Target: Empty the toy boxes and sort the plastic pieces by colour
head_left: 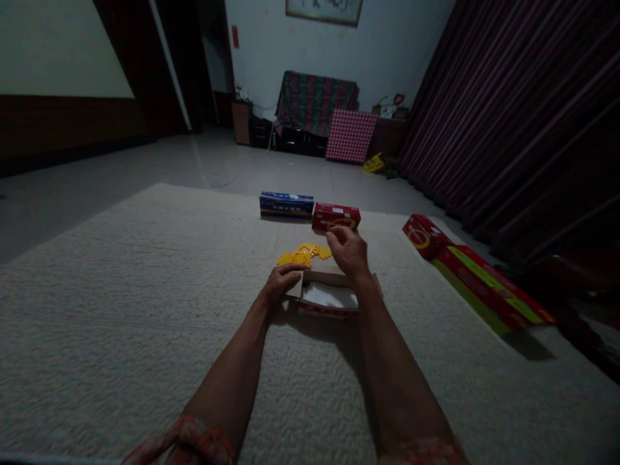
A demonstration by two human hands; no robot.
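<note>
In front of me on the pale quilted mat [159, 310] sits an open cardboard box [332, 314], red outside, with white paper-like material inside. My left hand [282, 281] grips the flap at its left end. Over the box's far right side my right hand [349, 253] is raised, its fingers curled together; whatever they pinch is too small or hidden to tell. Just beyond the box lies a pile of yellow plastic pieces [303, 254], partly overlapping. My right forearm covers the box's right end.
Behind the yellow pieces stand a blue box [287, 206] and a red box [336, 217], side by side. To the right are another red box [425, 236] and a long red and yellow-green box [489, 287]. Purple curtains [475, 97] hang along the right.
</note>
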